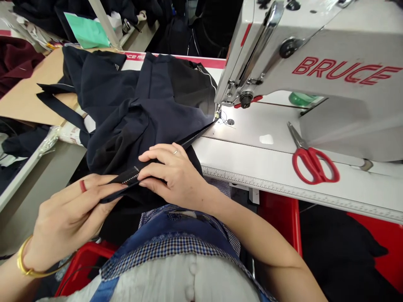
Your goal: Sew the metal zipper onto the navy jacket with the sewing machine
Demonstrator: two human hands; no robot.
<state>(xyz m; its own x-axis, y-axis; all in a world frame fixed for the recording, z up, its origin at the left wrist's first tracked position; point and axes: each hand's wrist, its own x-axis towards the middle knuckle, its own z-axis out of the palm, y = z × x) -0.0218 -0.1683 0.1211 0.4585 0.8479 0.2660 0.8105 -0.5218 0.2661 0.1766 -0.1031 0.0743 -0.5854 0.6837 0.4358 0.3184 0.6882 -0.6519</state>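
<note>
A dark navy garment (pixel 157 96) lies bunched across the sewing machine's bed, with black panels at its right and lower left. Its edge, lined with a zipper tape (pixel 130 176) with pale teeth, stretches from under the machine's presser foot (pixel 218 113) down toward my body. My left hand (pixel 75 207) pinches the near end of this zipper edge between thumb and fingers. Just to its right, my right hand (pixel 173 174) grips the same strip, thumb below and fingers on top. The white sewing machine (pixel 340 96) stands at the right.
Red-handled scissors (pixel 315 165) rest on the machine bed, right of the needle. A ruler strip (pixel 283 191) runs along the table's front edge. Red bins (pixel 280 218) sit below. At the left are cardboard (pixel 19 98) and maroon cloth (pixel 17 58).
</note>
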